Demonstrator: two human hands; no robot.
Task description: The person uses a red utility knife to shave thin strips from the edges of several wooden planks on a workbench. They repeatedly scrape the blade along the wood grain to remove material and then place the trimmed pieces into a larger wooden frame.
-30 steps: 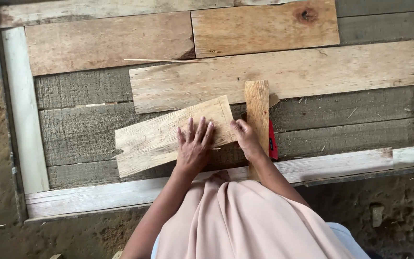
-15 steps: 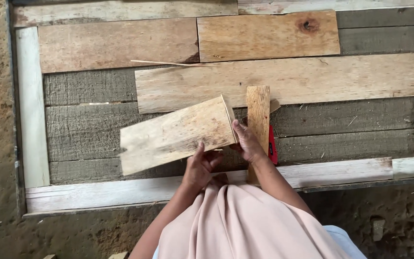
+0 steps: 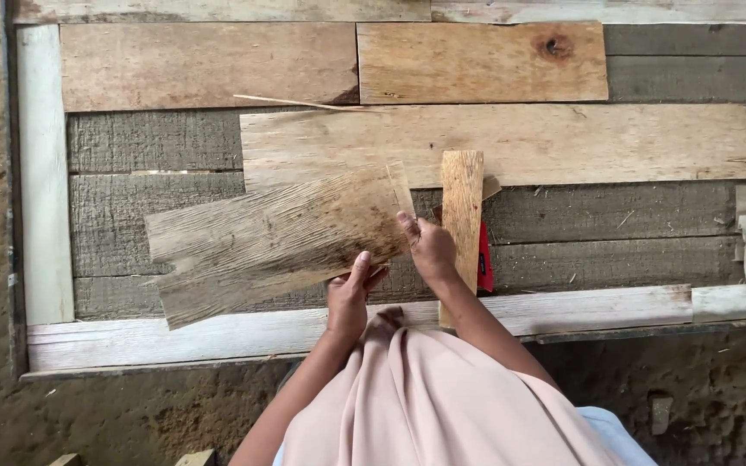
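Both hands on the weathered board rn: left hand pinching its near edge, right hand gripping its right end. Board's tilted, lifted over grey planks. Narrow upright plank w/ a red tool just right of right hand.

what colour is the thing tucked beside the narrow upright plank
Red; the red object shows along the narrow plank, right edge, in the head view.

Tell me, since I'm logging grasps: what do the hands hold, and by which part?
Both hold the thin weathered board: the left hand at its lower right edge, the right hand at its right end.
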